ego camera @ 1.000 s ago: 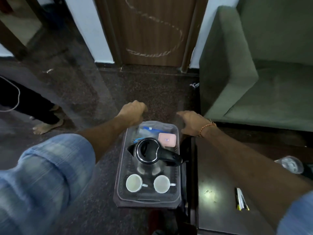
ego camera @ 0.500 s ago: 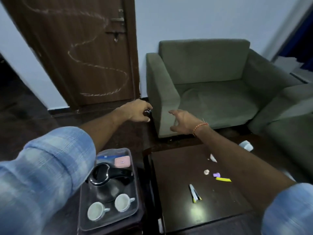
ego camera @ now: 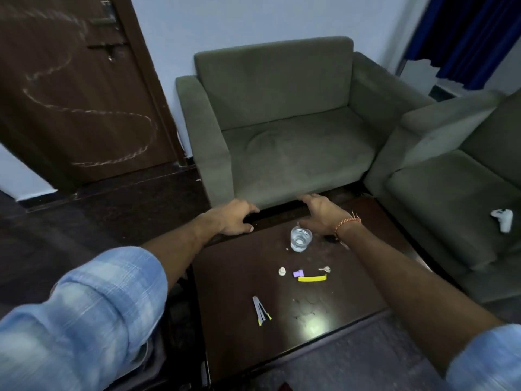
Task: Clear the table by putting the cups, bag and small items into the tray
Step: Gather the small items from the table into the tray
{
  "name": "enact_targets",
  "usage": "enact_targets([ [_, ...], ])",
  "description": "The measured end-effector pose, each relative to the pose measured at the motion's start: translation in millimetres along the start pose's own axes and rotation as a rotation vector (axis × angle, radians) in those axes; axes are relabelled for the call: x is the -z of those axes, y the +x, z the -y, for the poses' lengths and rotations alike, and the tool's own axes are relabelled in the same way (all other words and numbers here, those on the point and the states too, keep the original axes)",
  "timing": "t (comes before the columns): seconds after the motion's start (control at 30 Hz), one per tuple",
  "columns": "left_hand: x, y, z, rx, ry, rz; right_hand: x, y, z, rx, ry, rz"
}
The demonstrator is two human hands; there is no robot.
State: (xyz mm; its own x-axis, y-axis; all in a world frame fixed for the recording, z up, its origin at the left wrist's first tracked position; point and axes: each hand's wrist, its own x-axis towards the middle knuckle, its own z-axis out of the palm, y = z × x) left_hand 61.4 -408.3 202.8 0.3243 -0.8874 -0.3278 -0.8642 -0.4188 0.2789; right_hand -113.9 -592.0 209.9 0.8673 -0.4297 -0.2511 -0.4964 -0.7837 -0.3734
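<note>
On the dark wooden table stands a clear glass cup near the far edge. Small items lie mid-table: a white cap, a purple piece, a yellow strip, a small pale scrap and a grey and yellow sachet. My left hand hovers over the table's far left corner, fingers curled, holding nothing. My right hand is just beyond and right of the glass, fingers spread, apart from it. The tray is out of view.
A green armchair stands right behind the table. A second green seat at the right has a white controller on its cushion. A brown door is at the left, blue curtains at the upper right.
The view has swung right from the tray to the table. Both hands moved from above the tray to the table's far edge, and the glass cup came into sight.
</note>
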Motion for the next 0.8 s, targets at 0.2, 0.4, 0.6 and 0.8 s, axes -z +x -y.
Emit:
enact_targets([
  [0.2,-57.2,44.1,-32.9,-0.045,0.007,0.099,-34.4,-5.4,-51.4,-0.065,0.061,0.043],
  [0.4,-141.6,81.3,-38.4,-0.049,-0.011,0.189,-98.6,-2.5,-98.9,-0.13,0.14,0.094],
  [0.6,-250.6,99.9,-28.3,0.004,0.026,0.216,-188.3,8.5,-149.1,-0.25,0.152,0.192],
  [0.8,-322.9,127.6,-10.2,0.074,-0.048,0.187,-274.3,30.1,-189.9,-0.217,0.092,0.227],
])
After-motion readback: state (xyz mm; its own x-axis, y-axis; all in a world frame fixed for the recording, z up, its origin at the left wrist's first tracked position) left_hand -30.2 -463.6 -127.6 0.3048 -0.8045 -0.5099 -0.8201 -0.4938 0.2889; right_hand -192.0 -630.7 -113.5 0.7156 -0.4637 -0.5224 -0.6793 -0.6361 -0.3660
